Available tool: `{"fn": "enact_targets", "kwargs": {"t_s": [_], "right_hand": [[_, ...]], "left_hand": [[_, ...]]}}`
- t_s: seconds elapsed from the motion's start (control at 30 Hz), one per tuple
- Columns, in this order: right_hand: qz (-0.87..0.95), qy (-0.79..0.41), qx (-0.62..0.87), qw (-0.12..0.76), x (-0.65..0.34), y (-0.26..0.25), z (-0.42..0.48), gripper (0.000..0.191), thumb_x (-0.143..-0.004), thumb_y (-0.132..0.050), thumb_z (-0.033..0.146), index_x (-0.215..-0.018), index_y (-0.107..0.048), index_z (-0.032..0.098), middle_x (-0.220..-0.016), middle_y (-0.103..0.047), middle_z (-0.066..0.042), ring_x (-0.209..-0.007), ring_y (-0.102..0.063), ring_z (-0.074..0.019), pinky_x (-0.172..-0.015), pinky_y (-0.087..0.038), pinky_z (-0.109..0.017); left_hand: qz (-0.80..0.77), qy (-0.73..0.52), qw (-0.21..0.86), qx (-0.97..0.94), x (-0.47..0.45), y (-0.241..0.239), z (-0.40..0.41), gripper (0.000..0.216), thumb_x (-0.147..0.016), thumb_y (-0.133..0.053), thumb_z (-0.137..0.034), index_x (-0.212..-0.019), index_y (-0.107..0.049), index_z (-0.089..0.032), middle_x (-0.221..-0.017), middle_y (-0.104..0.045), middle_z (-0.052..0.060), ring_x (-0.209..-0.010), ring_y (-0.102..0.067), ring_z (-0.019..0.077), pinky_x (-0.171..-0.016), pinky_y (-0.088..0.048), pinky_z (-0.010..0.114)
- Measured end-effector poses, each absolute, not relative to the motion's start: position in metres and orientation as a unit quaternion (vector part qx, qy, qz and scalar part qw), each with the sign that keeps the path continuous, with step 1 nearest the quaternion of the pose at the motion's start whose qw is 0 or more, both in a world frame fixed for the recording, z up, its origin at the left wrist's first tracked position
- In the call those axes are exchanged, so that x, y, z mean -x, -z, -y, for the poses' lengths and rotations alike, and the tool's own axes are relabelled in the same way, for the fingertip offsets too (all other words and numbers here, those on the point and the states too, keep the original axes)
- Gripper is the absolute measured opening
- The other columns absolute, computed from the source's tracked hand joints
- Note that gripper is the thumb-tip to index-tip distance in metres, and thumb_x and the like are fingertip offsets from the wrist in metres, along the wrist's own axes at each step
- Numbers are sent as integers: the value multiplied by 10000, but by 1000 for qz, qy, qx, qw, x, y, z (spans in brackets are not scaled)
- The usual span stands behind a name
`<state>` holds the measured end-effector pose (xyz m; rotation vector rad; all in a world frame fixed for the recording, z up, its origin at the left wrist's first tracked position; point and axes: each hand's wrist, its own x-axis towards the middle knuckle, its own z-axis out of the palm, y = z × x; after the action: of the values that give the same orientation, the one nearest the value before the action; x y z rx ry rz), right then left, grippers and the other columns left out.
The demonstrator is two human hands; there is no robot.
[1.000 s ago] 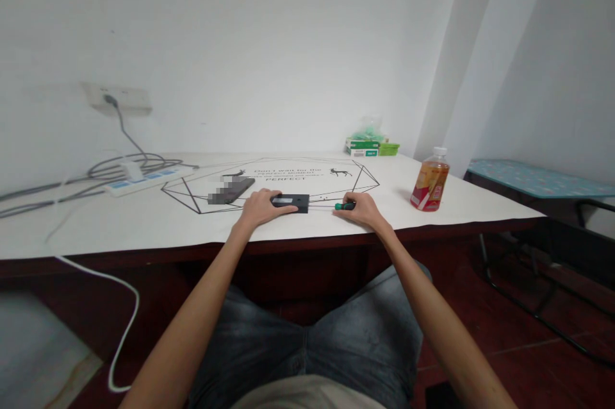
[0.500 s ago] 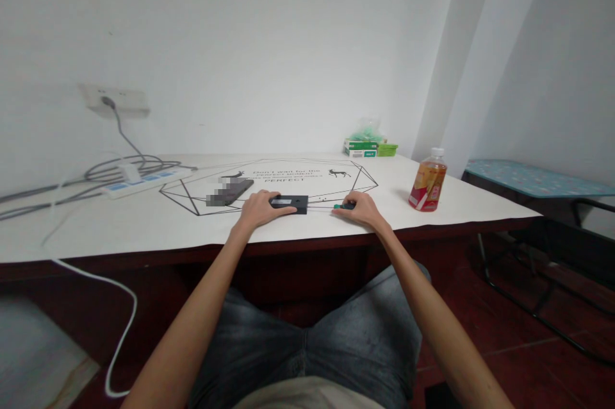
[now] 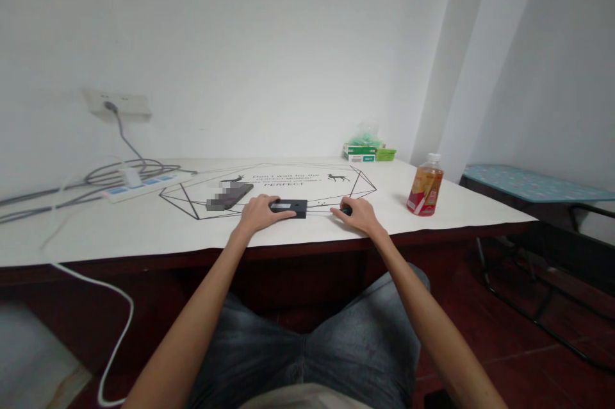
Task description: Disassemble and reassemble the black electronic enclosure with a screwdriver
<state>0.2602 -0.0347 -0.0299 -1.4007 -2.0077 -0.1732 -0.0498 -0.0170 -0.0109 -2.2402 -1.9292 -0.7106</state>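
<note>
My left hand [image 3: 259, 213] is closed round the left part of a flat black box-shaped device [image 3: 300, 208] with a pale label, holding it on the table. To its right, my right hand [image 3: 361, 215] grips a screwdriver by its dark and green handle [image 3: 346, 210], much of which the fingers hide. The thin shaft points left and reaches the right side of the box; whether its tip sits in a screw is too small to tell. Several tiny dark bits [image 3: 321, 204], perhaps screws, lie just behind the shaft.
A dark phone-like object [image 3: 239, 193], partly pixelated, lies left of the box on the white printed table [image 3: 144, 233]. A drink bottle [image 3: 425, 186] stands at right. Small green boxes [image 3: 361, 152] are at the back. A power strip [image 3: 144, 186] and cables lie at left.
My right fingers have shifted round the screwdriver handle, covering more of its green part. The left hand and the box stay together in place. The view has tilted slightly.
</note>
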Motion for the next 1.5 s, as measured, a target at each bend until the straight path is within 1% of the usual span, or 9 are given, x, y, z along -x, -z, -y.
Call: {"fn": "enact_targets", "kwargs": {"t_s": [0.17,0.37,0.5,0.63,0.8,0.9,1.13,1.4,1.5], "right_hand": [[760,37,525,381,-266,34,26,339,-793,-763,549,-775,-698,217,-845,-740,-46,-798,-649,-195,-674,-373,-280],[765,32,525,370,-267,32,26,392,-713,-826,574,-723,-676,213,-838,-697,-33,-766,-605,-174,-640,-346,-270],[760,23,539,363,-265,30,31,354,-708,-838,521,-780,-650,229,-741,-675,11,-710,-581,-166,-622,-310,-264],[758,23,549,351,-263,30,33,378,-710,-817,563,-799,-655,233,-680,-667,14,-673,-581,-174,-607,-300,-266],[764,17,524,376,-265,32,28,341,-849,-683,552,-766,-702,222,-753,-733,-32,-734,-647,-192,-664,-376,-283],[756,-16,523,394,-267,32,25,309,-800,-740,526,-748,-729,222,-824,-764,-45,-792,-674,-208,-704,-414,-293],[751,-89,513,405,-270,32,23,356,-658,-844,531,-717,-695,213,-779,-724,-19,-762,-634,-190,-673,-409,-284],[767,-103,487,405,-269,30,25,345,-643,-844,465,-717,-623,210,-706,-663,16,-675,-553,-152,-631,-365,-265],[770,-107,478,410,-268,30,26,359,-672,-817,502,-710,-610,211,-690,-648,17,-661,-542,-150,-625,-365,-267]], "left_hand": [[631,237,54,737,50,12,17,920,-675,-584,-911,-1271,-719,-223,-1264,-697,146,-1197,-622,368,-1001,-493,427],[630,231,54,739,49,10,18,931,-679,-571,-917,-1273,-720,-216,-1246,-700,145,-1180,-631,374,-973,-507,425],[631,231,54,739,49,10,18,939,-678,-568,-921,-1280,-716,-216,-1247,-699,148,-1182,-628,373,-965,-509,423],[630,230,54,739,49,10,18,947,-683,-572,-914,-1287,-712,-199,-1257,-694,155,-1190,-624,377,-969,-506,426],[629,230,60,740,48,10,18,915,-690,-585,-900,-1270,-722,-208,-1242,-705,147,-1160,-640,373,-952,-511,422],[630,231,63,739,48,10,19,903,-693,-589,-896,-1268,-723,-213,-1246,-706,147,-1165,-639,373,-943,-514,418],[630,234,58,738,49,11,19,908,-702,-593,-886,-1286,-712,-201,-1260,-694,150,-1184,-626,371,-968,-507,420],[628,240,57,738,49,11,19,909,-693,-594,-892,-1282,-716,-211,-1248,-696,147,-1181,-627,369,-964,-510,424],[629,237,55,738,49,11,19,915,-690,-599,-891,-1288,-712,-208,-1258,-693,150,-1186,-625,372,-971,-507,430]]}}
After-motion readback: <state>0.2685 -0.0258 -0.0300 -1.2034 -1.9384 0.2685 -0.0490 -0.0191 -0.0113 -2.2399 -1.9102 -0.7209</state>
